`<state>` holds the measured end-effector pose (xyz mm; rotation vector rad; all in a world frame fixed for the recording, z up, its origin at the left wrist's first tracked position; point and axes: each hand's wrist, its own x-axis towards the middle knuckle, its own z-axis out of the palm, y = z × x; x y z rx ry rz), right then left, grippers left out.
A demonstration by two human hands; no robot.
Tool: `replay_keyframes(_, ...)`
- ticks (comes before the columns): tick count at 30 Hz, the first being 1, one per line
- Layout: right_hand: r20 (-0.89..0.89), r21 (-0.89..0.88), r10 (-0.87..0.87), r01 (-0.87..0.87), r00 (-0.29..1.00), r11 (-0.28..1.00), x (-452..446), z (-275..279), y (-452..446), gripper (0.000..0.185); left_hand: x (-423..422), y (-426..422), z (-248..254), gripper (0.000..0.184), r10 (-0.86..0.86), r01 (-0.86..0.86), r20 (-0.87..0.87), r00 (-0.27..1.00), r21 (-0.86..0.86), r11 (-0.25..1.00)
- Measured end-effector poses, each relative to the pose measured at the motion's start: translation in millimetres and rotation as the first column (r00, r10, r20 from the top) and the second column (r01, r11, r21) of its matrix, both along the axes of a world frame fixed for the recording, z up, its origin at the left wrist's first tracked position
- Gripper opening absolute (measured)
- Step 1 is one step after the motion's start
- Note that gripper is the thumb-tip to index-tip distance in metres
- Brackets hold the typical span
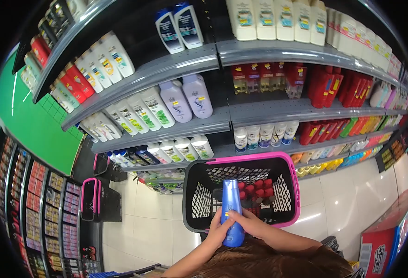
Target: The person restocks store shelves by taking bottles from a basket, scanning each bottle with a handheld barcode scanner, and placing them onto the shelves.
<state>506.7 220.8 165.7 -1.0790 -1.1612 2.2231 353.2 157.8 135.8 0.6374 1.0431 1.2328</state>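
A blue bottle (232, 234) stands nearly upright between my hands, over the near edge of a black basket with a pink rim (295, 185). My left hand (218, 228) closes on the bottle's left side. From the right, my right hand (246, 221) grips the same bottle, its thumb across the front. Inside the basket, behind the bottle, are several red-capped items (259, 184); their lower parts are dark and hard to make out.
Shelves (176, 62) of bottles rise ahead, beyond the basket. Another black basket with a pink rim (84, 199) is at the left. Packed shelves (51, 208) line the far left. A red box (377, 255) sits at the lower right.
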Motion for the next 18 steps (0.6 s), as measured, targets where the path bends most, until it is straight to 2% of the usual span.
replay_keyframes(2, 0.109, 0.413, 0.032, -0.074, 0.994, 0.908, -7.1, -3.1, 7.9, 0.068, -7.5, -4.0, 1.2, 0.053, 0.073, -0.074, 0.041, 0.996, 0.012, 0.997)
replay_keyframes(3, 0.189, 0.413, 0.098, -0.169, 0.977, 0.895, -9.0, 14.6, 26.8, 0.067, -16.1, -6.2, 3.3, 0.053, 0.101, -0.105, 0.109, 0.989, 0.035, 0.994)
replay_keyframes(4, 0.165, 0.556, 0.025, -0.113, 0.986, 0.823, -13.6, 32.1, 46.9, 0.064, -26.4, -8.2, 4.3, 0.054, 0.125, -0.136, 0.177, 0.976, 0.056, 0.989)
replay_keyframes(5, 0.088, 0.701, -0.146, 0.043, 0.985, 0.712, -23.5, 16.5, 74.9, 0.066, -37.9, -9.8, 1.8, 0.077, 0.129, -0.133, 0.141, 0.981, 0.02, 0.991)
replay_keyframes(6, 0.12, 0.698, -0.221, 0.076, 0.968, 0.712, -30.7, 44.8, 106.1, 0.074, -48.0, -9.5, 6.8, 0.08, 0.14, -0.152, 0.163, 0.977, 0.06, 0.987)
replay_keyframes(7, -0.022, 0.751, -0.308, 0.219, 0.951, 0.622, -42.6, 50.7, 141.7, 0.085, -57.6, -10.7, 11.8, 0.081, 0.14, -0.159, 0.214, 0.967, 0.075, 0.984)
replay_keyframes(8, -0.087, 0.82, -0.296, 0.237, 0.951, 0.522, -55.7, 38.7, 194.7, 0.099, -68.5, -11.7, 14.8, 0.083, 0.137, -0.166, 0.262, 0.955, 0.09, 0.982)
replay_keyframes(10, -0.045, 0.888, -0.396, 0.218, 0.917, 0.405, -81.0, 71.8, 255.2, 0.114, -92.9, -17.8, 7.7, 0.086, 0.112, -0.144, 0.317, 0.942, 0.08, 0.986)
replay_keyframes(13, 0.05, 0.897, -0.464, 0.165, 0.885, 0.411, -119.0, 73.5, 335.0, 0.125, -125.2, -29.5, -1.8, 0.085, 0.111, -0.146, 0.347, 0.931, 0.077, 0.986)
replay_keyframes(15, -0.032, 0.932, -0.347, 0.154, 0.937, 0.329, -134.9, 63.5, 375.7, 0.124, -143.4, -36.2, -8.4, 0.083, 0.131, -0.159, 0.368, 0.921, 0.046, 0.986)
replay_keyframes(16, -0.028, 0.936, -0.358, 0.15, 0.933, 0.318, -139.2, 75.2, 374.2, 0.124, -152.6, -37.6, -9.7, 0.084, 0.137, -0.164, 0.365, 0.921, 0.043, 0.986)
replay_keyframes(18, 0.052, 0.761, -0.151, 0.059, 0.987, 0.646, -147.7, 89.7, 368.8, 0.118, -171.8, -37.6, -8.9, 0.084, 0.136, -0.16, 0.377, 0.916, 0.035, 0.986)
